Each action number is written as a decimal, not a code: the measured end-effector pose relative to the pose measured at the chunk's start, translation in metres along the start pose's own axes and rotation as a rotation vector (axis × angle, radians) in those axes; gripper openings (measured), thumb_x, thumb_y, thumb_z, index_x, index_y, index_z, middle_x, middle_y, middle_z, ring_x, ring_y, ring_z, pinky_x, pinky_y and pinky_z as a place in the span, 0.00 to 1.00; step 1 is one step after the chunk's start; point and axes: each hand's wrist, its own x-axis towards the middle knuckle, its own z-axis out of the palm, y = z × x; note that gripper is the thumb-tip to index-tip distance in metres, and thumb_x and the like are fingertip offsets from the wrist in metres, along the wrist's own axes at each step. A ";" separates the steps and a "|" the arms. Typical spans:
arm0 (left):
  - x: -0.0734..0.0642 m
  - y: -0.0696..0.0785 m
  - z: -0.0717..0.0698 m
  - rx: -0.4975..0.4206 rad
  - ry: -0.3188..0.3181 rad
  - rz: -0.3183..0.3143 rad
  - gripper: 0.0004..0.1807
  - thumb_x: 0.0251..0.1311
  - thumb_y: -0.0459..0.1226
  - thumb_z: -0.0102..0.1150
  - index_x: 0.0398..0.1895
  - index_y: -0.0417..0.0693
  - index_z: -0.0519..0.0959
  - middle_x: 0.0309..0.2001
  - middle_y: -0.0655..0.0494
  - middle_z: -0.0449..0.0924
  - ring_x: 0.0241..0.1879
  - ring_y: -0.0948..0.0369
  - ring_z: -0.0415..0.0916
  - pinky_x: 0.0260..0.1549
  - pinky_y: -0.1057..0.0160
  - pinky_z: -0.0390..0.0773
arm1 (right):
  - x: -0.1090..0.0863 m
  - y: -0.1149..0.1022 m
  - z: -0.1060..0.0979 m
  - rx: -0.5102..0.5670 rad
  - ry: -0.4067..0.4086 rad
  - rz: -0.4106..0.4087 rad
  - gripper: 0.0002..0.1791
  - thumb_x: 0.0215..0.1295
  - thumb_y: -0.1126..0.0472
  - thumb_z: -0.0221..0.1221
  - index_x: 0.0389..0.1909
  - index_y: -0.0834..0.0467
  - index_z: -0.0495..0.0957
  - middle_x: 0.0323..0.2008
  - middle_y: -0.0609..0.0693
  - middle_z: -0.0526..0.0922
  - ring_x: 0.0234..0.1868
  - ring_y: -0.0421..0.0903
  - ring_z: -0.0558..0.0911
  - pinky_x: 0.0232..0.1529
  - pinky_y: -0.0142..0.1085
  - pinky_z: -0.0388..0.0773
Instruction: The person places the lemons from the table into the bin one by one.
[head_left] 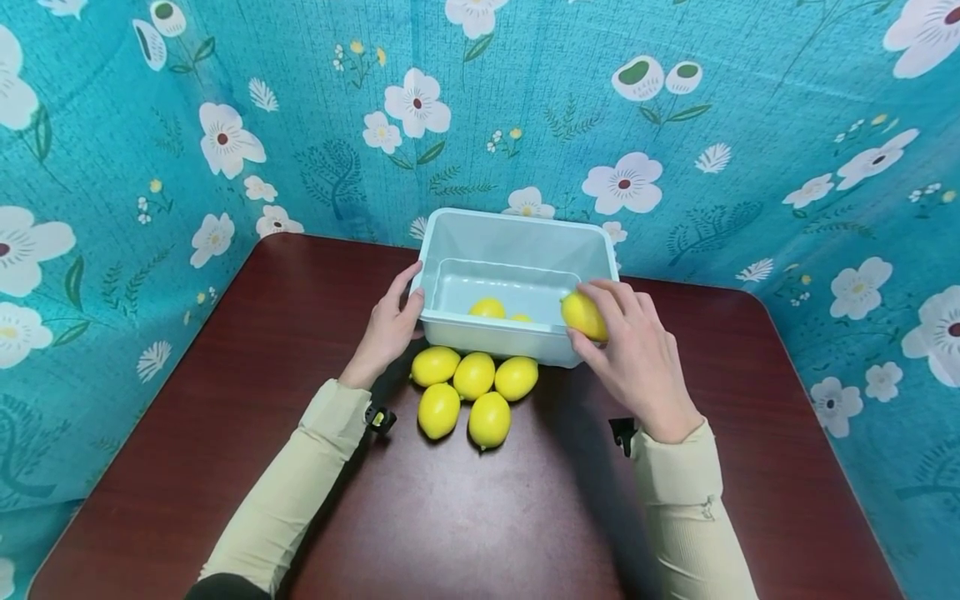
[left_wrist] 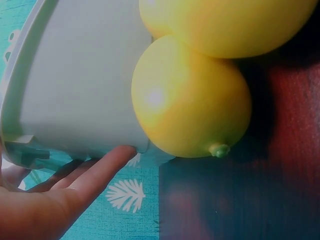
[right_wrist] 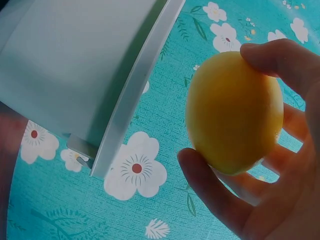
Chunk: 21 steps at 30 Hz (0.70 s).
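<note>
In the head view, my right hand holds a yellow lemon between thumb and fingers at the right front corner of a pale blue plastic bin. The right wrist view shows that lemon pinched above the level of the bin's rim. Against the bin's left end, my left hand rests with its fingers extended; a fingertip touches the wall below the rim in the left wrist view. Inside the bin, a lemon and the top of another show over the front wall.
Several lemons lie clustered on the dark red-brown table, directly before the bin's front wall. One lemon sits close against that wall. Behind the table hangs a turquoise flowered cloth.
</note>
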 end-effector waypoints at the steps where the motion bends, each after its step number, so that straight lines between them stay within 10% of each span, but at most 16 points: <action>1: 0.000 0.000 0.000 -0.001 0.001 -0.002 0.28 0.73 0.47 0.41 0.75 0.70 0.52 0.74 0.50 0.55 0.61 0.42 0.71 0.43 0.43 0.81 | 0.001 0.000 0.000 -0.002 0.001 0.000 0.29 0.57 0.56 0.66 0.60 0.55 0.73 0.58 0.54 0.74 0.51 0.55 0.72 0.27 0.52 0.82; 21: 0.000 0.000 0.000 -0.006 0.001 -0.005 0.28 0.73 0.51 0.40 0.74 0.71 0.53 0.74 0.49 0.56 0.61 0.42 0.71 0.44 0.42 0.80 | 0.010 0.011 0.012 0.050 -0.049 0.080 0.28 0.59 0.59 0.65 0.62 0.55 0.72 0.60 0.59 0.67 0.55 0.58 0.69 0.34 0.56 0.82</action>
